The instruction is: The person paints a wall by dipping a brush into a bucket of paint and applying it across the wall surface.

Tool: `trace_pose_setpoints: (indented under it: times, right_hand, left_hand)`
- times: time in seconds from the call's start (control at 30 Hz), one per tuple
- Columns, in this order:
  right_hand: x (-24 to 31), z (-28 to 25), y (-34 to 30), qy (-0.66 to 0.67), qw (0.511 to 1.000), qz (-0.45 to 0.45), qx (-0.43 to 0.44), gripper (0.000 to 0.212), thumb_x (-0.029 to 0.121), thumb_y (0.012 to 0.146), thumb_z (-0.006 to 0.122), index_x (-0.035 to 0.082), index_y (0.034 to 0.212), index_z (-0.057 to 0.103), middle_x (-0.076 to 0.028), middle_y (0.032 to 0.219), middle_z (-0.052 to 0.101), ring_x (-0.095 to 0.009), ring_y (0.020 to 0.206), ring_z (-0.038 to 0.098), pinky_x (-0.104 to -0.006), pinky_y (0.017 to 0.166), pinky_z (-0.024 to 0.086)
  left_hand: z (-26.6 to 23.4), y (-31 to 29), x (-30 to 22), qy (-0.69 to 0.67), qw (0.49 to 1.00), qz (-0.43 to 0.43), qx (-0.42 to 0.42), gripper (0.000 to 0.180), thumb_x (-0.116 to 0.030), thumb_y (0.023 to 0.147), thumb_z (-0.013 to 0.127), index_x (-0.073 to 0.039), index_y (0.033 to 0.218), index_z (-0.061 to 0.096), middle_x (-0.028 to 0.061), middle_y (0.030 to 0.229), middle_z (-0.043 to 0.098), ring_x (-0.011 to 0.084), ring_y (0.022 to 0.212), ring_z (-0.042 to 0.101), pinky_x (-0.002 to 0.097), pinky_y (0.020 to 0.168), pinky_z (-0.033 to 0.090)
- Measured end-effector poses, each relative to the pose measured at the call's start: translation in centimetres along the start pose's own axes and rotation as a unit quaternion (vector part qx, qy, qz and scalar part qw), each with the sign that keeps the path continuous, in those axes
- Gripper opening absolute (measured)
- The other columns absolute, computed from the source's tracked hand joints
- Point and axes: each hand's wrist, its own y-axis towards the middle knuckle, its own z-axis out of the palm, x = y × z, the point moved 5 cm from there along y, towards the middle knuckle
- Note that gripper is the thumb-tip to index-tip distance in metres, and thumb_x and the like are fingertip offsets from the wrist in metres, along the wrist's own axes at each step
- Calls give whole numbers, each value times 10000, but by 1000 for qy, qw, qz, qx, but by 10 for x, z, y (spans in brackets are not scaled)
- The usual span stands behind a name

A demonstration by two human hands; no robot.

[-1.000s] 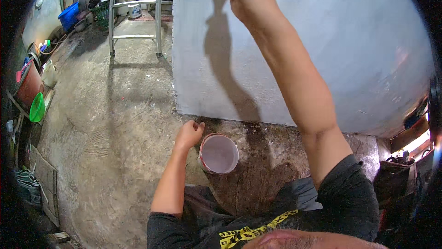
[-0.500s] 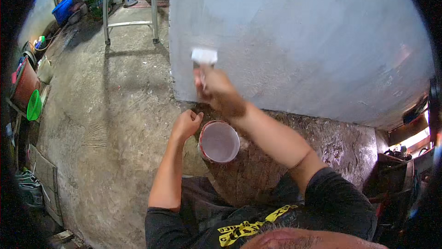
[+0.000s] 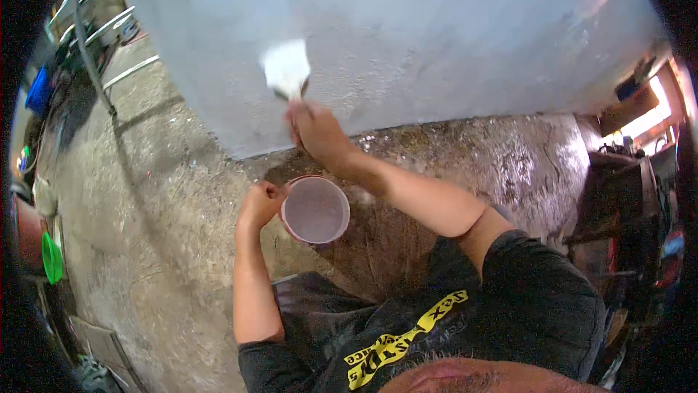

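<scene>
In my right hand (image 3: 320, 133) is the handle of a wide flat paintbrush (image 3: 287, 66), its head white and blurred at the edges. The brush is against or just in front of the low part of a pale grey wall (image 3: 451, 37); whether they touch I cannot tell. On the floor below stands a round bucket (image 3: 291, 227) with a reddish outside and a whitish, greyish inside. My left hand (image 3: 259, 205) is closed at the bucket's left rim, fingers curled. What those fingers hold, if anything, is hidden.
A metal ladder (image 3: 91, 66) stands at the upper left, beyond the wall's corner. Along the left side are a blue tub (image 3: 36, 93), a reddish bin (image 3: 27, 233) and a green bowl (image 3: 51, 258). Dark clutter (image 3: 618, 197) crowds the right side.
The view has turned, so the ladder and floor items sit farther left. My right hand has moved the brush up and along the wall. My left hand has come closer alongside the bucket.
</scene>
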Motion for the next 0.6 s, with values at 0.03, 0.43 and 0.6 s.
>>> trace_pose_setpoints:
  times: [0.03, 0.43, 0.6]
  right_hand:
    - [-17, -10, -13, -15, 997, 74, 2, 420, 396, 960, 365, 18, 897, 536, -11, 581, 495, -80, 504, 442, -234, 463, 361]
    - [-49, -196, -100, -223, 962, 157, 32, 332, 342, 955, 422, 58, 1051, 564, -20, 661, 562, -105, 541, 518, -263, 510, 427]
    - [-65, -243, -127, -257, 956, 134, -34, 433, 447, 928, 428, 64, 1061, 579, -32, 669, 577, -130, 577, 540, -290, 563, 450]
  left_hand:
    - [1, -2, -5, 3, 1000, 3, -3, 467, -452, 760, 649, 14, 766, 633, 159, 650, 600, 241, 614, 584, 365, 592, 449]
    - [27, 8, -17, -27, 995, 78, 55, 244, -215, 746, 670, 12, 807, 607, 83, 640, 583, 157, 587, 529, 321, 568, 435]
    - [49, -9, -97, 6, 993, 82, 86, 215, -184, 749, 631, 26, 775, 595, 106, 641, 577, 185, 584, 533, 336, 564, 422]
